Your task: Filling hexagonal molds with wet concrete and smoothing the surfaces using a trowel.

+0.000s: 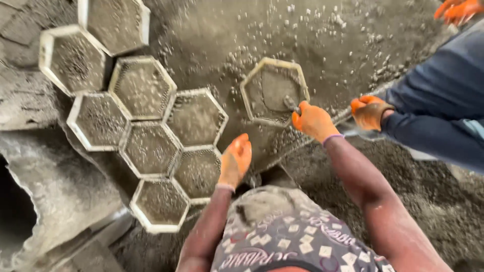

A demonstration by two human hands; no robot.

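My right hand [312,121], in an orange glove, grips a small trowel [291,104] whose blade rests inside a single white hexagonal mould [250,85] partly filled with wet grey concrete. My left hand [235,160], also in an orange glove, hangs with fingers together and nothing in it, just right of a cluster of filled hexagonal moulds [151,131]. It sits nearest the lower right mould of that cluster [199,171].
A co-worker in dark blue sleeves stands at the right, one orange-gloved hand [369,112] close to my right hand, another [456,10] at the top right corner. Wet concrete and gravel [312,35] cover the surface. A dark hollow [15,211] lies at the lower left.
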